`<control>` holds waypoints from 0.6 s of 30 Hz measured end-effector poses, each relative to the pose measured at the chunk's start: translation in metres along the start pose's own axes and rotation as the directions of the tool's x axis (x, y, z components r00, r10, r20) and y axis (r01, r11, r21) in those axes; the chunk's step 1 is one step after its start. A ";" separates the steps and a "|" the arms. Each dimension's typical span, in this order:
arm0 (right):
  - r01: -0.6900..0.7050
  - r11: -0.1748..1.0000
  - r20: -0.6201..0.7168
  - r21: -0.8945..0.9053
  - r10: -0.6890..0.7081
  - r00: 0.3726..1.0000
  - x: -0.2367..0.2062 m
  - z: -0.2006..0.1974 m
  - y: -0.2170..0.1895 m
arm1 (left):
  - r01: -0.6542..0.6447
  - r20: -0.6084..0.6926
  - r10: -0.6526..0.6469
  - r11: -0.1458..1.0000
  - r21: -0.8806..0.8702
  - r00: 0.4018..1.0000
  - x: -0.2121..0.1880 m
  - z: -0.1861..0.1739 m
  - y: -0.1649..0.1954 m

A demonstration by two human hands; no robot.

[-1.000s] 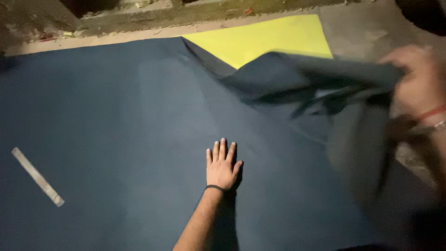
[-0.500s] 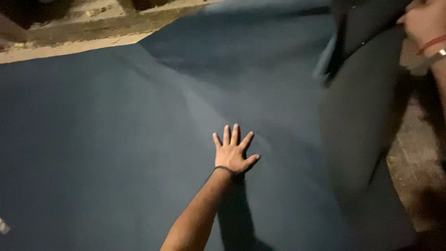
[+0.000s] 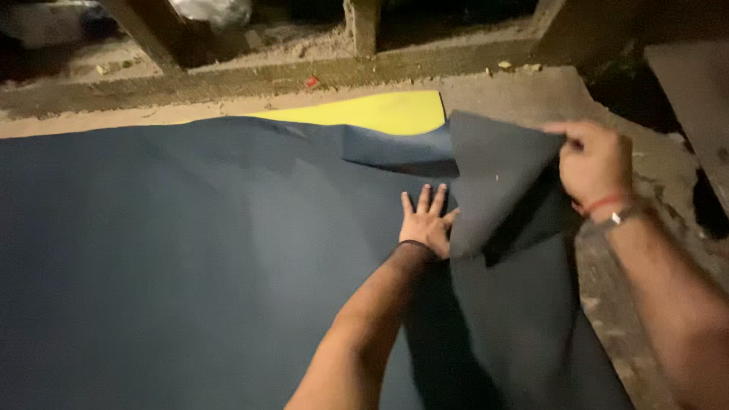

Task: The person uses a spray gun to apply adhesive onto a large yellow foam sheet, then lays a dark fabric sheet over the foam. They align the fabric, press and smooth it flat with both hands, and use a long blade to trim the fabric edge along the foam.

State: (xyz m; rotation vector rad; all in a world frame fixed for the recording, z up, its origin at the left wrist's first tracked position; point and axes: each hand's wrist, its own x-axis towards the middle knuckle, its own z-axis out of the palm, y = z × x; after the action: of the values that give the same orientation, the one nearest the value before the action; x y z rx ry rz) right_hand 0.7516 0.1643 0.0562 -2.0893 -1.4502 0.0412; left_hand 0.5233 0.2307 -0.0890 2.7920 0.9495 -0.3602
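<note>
One sheet corner point(image 3: 501, 171) pinched in rt hand point(image 3: 596, 163) fingers point(image 3: 571, 140).

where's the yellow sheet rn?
Head view, top centre: the yellow sheet peeks out from under the far edge of the dark blue sheet, beyond the flat left hand, beside the concrete ledge.

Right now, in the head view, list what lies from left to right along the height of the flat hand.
Flat stretch of dark blue sheet → left hand, pressed flat on the sheet → lifted corner of the sheet → right hand, pinching that corner → bare concrete floor.
</note>
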 end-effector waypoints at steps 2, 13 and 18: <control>0.163 0.987 -0.013 -0.011 -0.163 0.987 -0.009 0.010 0.011 | -0.051 0.042 0.048 0.996 0.071 0.998 0.020 0.001 -0.001; -0.212 0.918 0.608 -0.336 0.384 0.695 -0.115 0.021 -0.028 | 0.182 -0.116 -0.212 0.957 -0.226 0.970 -0.145 0.019 -0.142; 0.090 0.763 0.484 -0.640 0.310 0.818 -0.118 0.066 -0.084 | 0.329 -0.062 -0.363 0.894 -0.306 0.930 -0.141 0.004 -0.165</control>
State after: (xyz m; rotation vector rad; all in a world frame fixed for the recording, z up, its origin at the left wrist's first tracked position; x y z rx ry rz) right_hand 0.6100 0.1111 0.0064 -2.9174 -1.8643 0.2778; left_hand 0.3126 0.2781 -0.0666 2.3945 1.4093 -0.0871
